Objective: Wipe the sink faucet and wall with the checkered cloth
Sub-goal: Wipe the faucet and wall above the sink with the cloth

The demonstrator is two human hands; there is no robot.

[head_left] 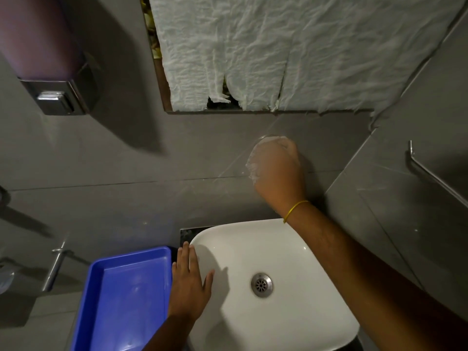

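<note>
With its fingers curled round a pale, bunched cloth [255, 158], my right hand [277, 168] presses against the grey wall [152, 153] at centre right of the frame; blur hides any check pattern, and I cannot make out a faucet. A yellow band [295, 210] circles that wrist. Lower down, my left hand [190, 282] lies flat with fingers [186, 254] loosely spread on the left rim of the white sink [291, 252], whose metal drain [262, 285] sits mid-basin. Just left of that hand is a blue tray [126, 295]. Crinkled white paper [278, 46] covers the top centre, and a soap dispenser [48, 64] hangs upper left.
</note>
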